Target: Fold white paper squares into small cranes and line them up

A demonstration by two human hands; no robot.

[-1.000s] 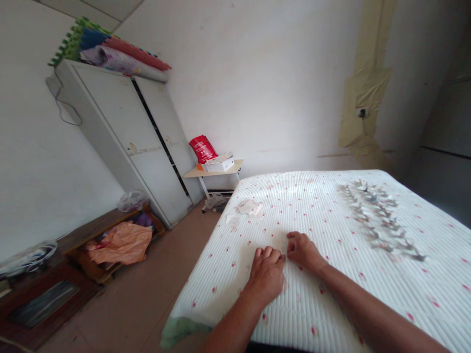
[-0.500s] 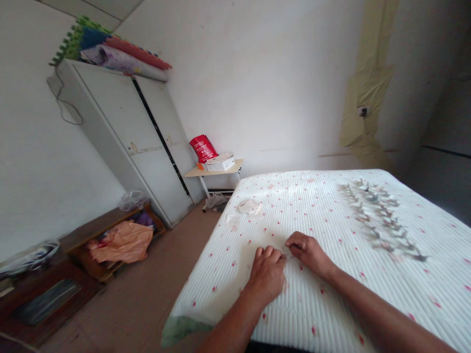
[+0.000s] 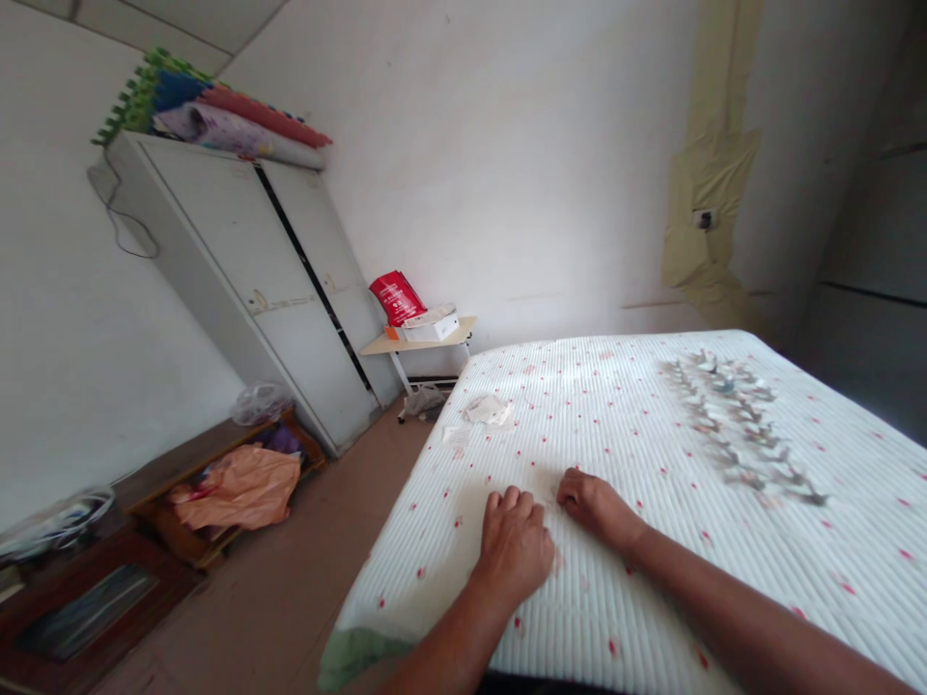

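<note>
At the lower left of the frame, a low, dark brown wooden cabinet holds a crumpled orange plastic bag in its open part, with a clear, wrinkled plastic bag on its far end. A tall, light grey cabinet with two doors stands at the upper left, with green, blue and red foam mats and a purple-patterned roll on top. Left of centre, a small pale-topped table with white legs bears a shiny red bag and a white rectangular box.

The bed with a white, ribbed, red-dotted cover fills the lower middle and right. Thin whitish paper pieces lie on its left part, beyond the hands. The left hand rests on the cover at lower centre, back upward, fingers bent and close together. Just to its right and apart from it, the right hand is curled inward on the cover. Whether either hand pinches anything, I cannot tell.

Right of centre, small, pointed grey-and-white figures, perhaps folded paper, stand in rows on the cover, well apart from both hands.
</note>
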